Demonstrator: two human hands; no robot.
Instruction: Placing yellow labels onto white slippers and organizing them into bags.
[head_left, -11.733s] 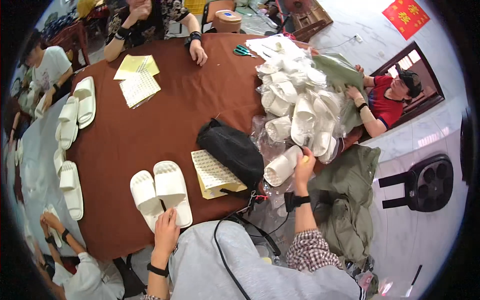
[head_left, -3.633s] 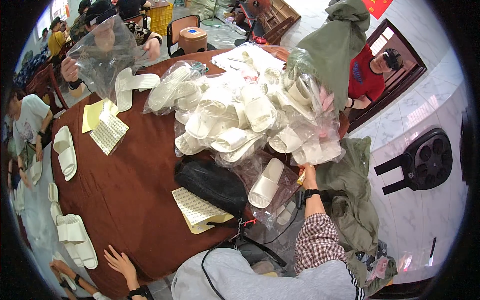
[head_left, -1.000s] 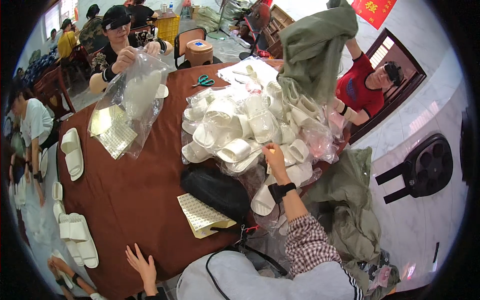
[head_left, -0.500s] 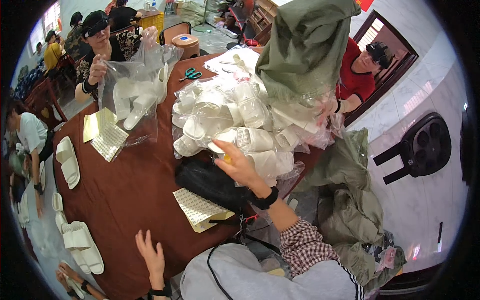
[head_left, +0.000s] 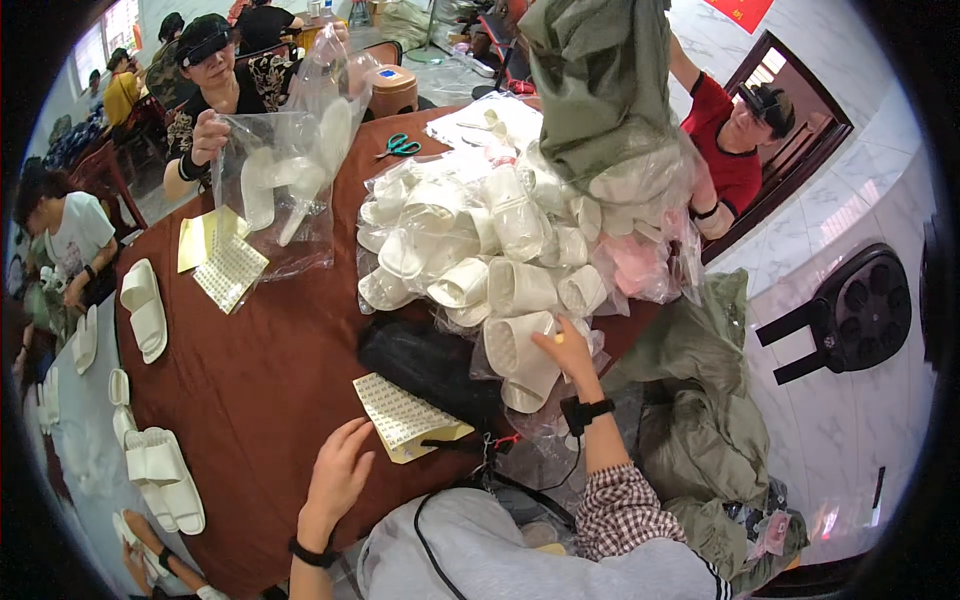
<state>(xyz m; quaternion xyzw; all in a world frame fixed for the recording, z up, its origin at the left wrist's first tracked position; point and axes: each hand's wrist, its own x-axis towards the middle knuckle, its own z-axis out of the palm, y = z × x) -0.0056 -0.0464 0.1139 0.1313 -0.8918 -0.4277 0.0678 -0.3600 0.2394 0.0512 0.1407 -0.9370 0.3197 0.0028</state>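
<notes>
A white slipper is touched by the right hand at the near edge of the slipper pile; the fingers are curved onto it, but a firm grip cannot be told. The left hand is laid open and flat on the brown table, near side of the pile, probably as support. Between hand and pile, a sticker sheet and a black bag are kept within reach.

I see green-handled scissors on the brown table, a yellow label sheet near 1 loose white slipper, and a round black stool on the tiled floor.
</notes>
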